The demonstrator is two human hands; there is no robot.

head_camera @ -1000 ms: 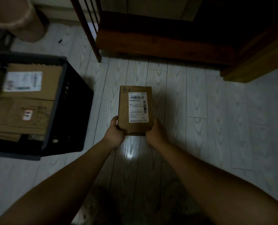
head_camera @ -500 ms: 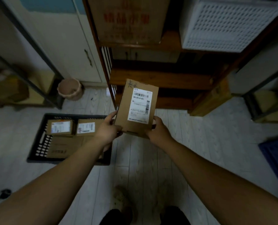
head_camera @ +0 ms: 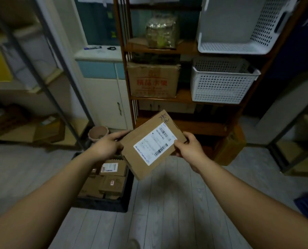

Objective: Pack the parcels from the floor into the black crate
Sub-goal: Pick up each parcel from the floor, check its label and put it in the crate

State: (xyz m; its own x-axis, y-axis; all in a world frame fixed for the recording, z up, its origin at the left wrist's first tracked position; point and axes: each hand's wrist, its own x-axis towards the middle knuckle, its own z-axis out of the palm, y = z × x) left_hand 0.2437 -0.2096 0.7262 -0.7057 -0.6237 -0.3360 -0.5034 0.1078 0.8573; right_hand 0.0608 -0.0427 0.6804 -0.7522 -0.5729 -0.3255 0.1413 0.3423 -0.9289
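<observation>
I hold a flat brown cardboard parcel (head_camera: 152, 143) with a white barcode label in both hands, well above the floor and tilted, its label facing me. My left hand (head_camera: 107, 145) grips its left edge, my right hand (head_camera: 190, 146) its right edge with the thumb on the label. Below and to the left, the black crate (head_camera: 103, 205) stands on the floor. It holds several brown parcels (head_camera: 108, 180); my left arm hides its left part.
A wooden shelf unit (head_camera: 178, 47) stands straight ahead with a cardboard box (head_camera: 153, 79), a jar and white perforated baskets (head_camera: 221, 81). A white cabinet (head_camera: 104, 97) and a small pot (head_camera: 98, 133) are behind the crate. Metal racks flank both sides. Pale plank floor lies below.
The parcel has come up from the floor to chest height and turned clockwise, label now slanting. The view has lifted from the floor to the shelves; the crate now sits below my left hand.
</observation>
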